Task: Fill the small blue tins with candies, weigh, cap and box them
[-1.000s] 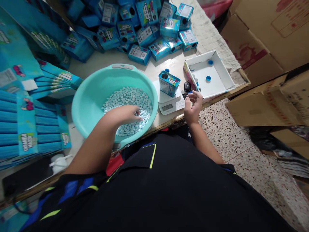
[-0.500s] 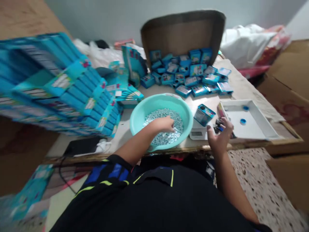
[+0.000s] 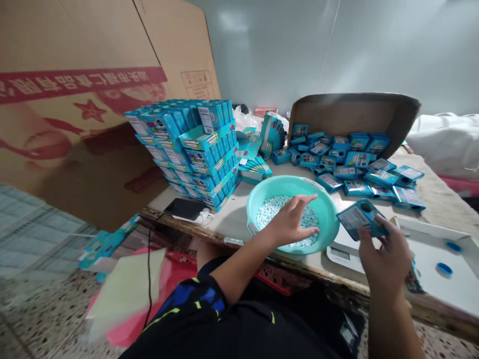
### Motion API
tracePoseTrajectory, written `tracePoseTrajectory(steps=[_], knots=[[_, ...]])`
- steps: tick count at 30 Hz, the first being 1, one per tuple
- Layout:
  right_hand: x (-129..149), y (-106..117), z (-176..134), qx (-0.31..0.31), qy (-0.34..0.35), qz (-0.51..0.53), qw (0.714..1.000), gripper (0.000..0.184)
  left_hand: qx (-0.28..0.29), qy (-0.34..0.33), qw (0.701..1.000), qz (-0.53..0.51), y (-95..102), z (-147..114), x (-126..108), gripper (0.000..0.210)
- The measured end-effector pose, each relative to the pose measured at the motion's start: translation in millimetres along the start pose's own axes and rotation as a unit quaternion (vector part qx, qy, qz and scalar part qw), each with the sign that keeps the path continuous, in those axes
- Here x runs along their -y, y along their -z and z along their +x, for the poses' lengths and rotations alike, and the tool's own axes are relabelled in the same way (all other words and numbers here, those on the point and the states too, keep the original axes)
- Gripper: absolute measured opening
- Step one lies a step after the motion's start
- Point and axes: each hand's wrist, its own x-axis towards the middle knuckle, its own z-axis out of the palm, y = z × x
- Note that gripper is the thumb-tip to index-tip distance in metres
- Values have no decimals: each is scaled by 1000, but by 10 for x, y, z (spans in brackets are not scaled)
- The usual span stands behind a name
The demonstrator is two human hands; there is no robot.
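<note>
Head camera: right of centre, the right hand point(image 3: 387, 254) pinches a small blue box point(image 3: 354, 222), its round hole uncapped, while the empty left hand point(image 3: 292, 222) spreads thumb and fingers wide over white pellets point(image 3: 268, 209) in a turquoise tub point(image 3: 327, 212). Work looks partly done: stacked boxes point(image 3: 211, 174) left of centre appear packed, but the held box seems unfinished, loose boxes point(image 3: 359, 159) fill the upper right, and blue caps point(image 3: 444, 269) lie unused at lower right.

head camera | above table point(image 3: 232, 217) | facing forward, tilted down | table near, wall point(image 3: 269, 55) farther back
</note>
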Motion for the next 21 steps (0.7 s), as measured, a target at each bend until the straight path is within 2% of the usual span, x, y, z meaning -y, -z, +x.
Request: tracePoseTrajectory(steps=[3,6,9,12,14,15,17,19,21], knots=[[443,-143,-87,59,41,92,993,41,-20,-42,998,32,-13,26,-25,100],[798,-363,-257,64,-17,139,988,40,-37,-49,998,26,-27,16,-65,109],[982,-561,-385,64,-59,158,984,48,-92,-28,994,48,5,-30,-44,110],[1033,-678,-396,116,-34,214,969,62,-141,-24,985,96,247,-21,81,115],[1031,-689,-374,156,1,246,957,71,-186,-14,975,124,609,39,196,120],[1018,-672,-369,175,18,247,953,73,-230,0,963,139,854,82,251,117],[953,-595,-389,209,50,222,951,71,-292,-29,939,180,1436,180,343,117],[809,-473,-444,226,93,190,951,60,-300,-68,925,223,2064,272,411,115],[584,-318,-501,216,119,159,956,47,-308,-78,916,246,2635,328,467,113]])
